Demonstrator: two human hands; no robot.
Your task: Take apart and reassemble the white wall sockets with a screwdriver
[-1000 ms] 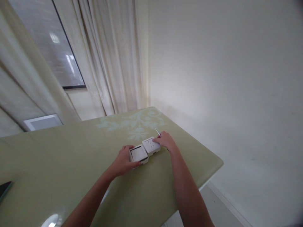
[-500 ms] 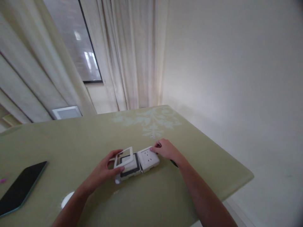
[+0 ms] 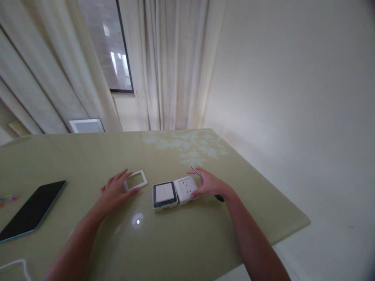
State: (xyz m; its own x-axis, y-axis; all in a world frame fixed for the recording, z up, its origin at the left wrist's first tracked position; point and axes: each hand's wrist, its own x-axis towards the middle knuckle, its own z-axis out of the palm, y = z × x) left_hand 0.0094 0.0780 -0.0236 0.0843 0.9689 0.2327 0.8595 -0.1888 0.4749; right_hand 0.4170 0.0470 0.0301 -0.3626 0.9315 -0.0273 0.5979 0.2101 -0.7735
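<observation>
My left hand [image 3: 113, 191] lies with fingers spread on the green table [image 3: 88, 156], its fingertips at a white square frame [image 3: 135, 180] that rests flat on the tabletop. To the right sit two joined wall units: a switch with a dark surround [image 3: 164, 194] and a white socket [image 3: 186, 188]. My right hand [image 3: 209, 184] rests against the socket's right side, fingers curled. A thin metal tool [image 3: 195, 172] sticks out past that hand, and a dark handle end [image 3: 219, 198] shows below the wrist.
A dark phone [image 3: 31, 210] lies at the left of the table, with small coloured bits [image 3: 8, 197] beyond it and a white cable [image 3: 14, 265] at the near left corner. Curtains, a window and a bare wall stand behind. The table's right edge drops to the floor.
The left hand lifted the white frame off the switch, carried it left and laid it on the table. The right hand stayed at the socket. The camera view swung left.
</observation>
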